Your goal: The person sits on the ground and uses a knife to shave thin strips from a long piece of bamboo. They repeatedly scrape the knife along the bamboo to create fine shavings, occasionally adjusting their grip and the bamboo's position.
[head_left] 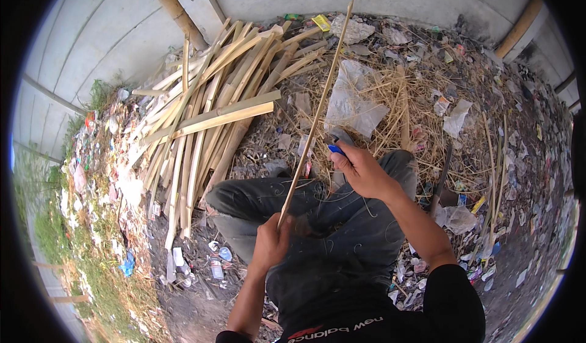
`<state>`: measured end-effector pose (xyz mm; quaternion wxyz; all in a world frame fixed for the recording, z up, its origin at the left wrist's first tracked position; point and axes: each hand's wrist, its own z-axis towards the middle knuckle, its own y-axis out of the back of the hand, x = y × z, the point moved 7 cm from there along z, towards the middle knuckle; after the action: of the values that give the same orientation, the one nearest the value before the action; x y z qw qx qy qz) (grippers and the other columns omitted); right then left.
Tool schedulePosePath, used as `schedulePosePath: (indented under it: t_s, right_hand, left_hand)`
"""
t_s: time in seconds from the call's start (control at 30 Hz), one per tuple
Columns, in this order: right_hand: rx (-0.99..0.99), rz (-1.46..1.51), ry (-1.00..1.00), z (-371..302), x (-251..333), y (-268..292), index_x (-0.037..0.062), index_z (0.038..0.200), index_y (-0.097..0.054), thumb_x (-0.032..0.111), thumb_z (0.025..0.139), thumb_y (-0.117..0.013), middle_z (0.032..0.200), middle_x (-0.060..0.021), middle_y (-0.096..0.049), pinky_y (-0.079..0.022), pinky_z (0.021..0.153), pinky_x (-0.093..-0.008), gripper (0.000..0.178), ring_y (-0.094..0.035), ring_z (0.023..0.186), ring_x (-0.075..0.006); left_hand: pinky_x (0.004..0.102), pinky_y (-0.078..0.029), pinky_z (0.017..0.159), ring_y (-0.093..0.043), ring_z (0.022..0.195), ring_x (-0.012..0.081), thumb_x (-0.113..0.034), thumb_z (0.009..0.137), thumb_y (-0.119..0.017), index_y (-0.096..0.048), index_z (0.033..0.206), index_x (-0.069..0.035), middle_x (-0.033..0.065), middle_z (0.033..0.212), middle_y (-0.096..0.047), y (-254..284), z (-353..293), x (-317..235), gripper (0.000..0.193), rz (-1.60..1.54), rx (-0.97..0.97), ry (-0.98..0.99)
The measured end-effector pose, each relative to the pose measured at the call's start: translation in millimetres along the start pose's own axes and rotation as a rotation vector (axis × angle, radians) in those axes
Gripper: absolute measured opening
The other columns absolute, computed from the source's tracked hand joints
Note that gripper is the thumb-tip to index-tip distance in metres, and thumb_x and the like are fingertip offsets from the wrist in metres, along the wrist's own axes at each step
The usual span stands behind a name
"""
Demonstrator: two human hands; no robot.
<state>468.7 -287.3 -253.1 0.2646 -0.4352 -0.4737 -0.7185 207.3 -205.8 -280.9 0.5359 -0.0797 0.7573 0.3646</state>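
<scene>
A long thin bamboo strip [321,102] slants from my lap up past the top of the picture. Its lower end is in my left hand [271,242], with the fingers wrapped round it above my thigh. To the right of the strip, my right hand [365,171] is closed on a small blue-handled tool [336,150]. Whether this tool has a blade, I cannot make out. A rounded grey thing [342,135] shows just beyond it. Thin curled shavings lie on my dark trousers [342,245], over crossed legs.
A heap of split bamboo pieces [213,105] lies at the left. Dry shavings [421,132] and a pale plastic sheet [356,99] cover the ground ahead. Litter is strewn all around. A grey panel wall [390,1] with bamboo posts [174,7] stands behind.
</scene>
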Motion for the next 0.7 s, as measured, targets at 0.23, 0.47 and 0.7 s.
schedulePosePath:
  t_s: [0.23,0.47,0.7]
  right_hand:
    - [-0.010,-0.126,-0.056,9.3,18.3,-10.8,-0.0013,0.105,-0.064,0.034,0.111,-0.056,0.076,-0.0237,-0.063,-0.047,0.063,-0.0487,0.037,-0.063,0.069,-0.0431]
    - [0.060,-0.297,-0.147,25.3,15.0,-25.5,-0.0007,0.097,-0.068,0.039,0.111,-0.052,0.073,-0.0220,-0.070,-0.053,0.067,-0.0529,0.045,-0.068,0.071,-0.0469]
    - [0.109,-0.161,-0.271,20.4,7.3,-27.5,-0.0010,0.096,-0.071,0.043,0.110,-0.052,0.075,-0.0272,-0.068,-0.052,0.069,-0.0556,0.050,-0.067,0.074,-0.0509]
  left_hand:
    - [0.0324,-0.040,0.058,-0.046,0.062,0.0098,-0.023,0.110,-0.059,-0.070,0.107,0.002,0.0025,0.065,-0.049,0.8,7.8,2.2,0.028,0.004,-0.052,0.024]
    - [0.0329,-0.041,0.057,-0.047,0.061,0.0097,-0.022,0.109,-0.061,-0.071,0.105,0.003,0.0039,0.064,-0.050,0.1,10.5,-3.6,0.027,0.030,-0.079,0.032]
    - [0.0441,-0.050,0.061,-0.068,0.063,0.0373,-0.021,0.107,-0.061,-0.069,0.103,0.004,0.0230,0.069,-0.063,-3.1,7.9,-4.2,0.027,0.065,-0.022,0.081]
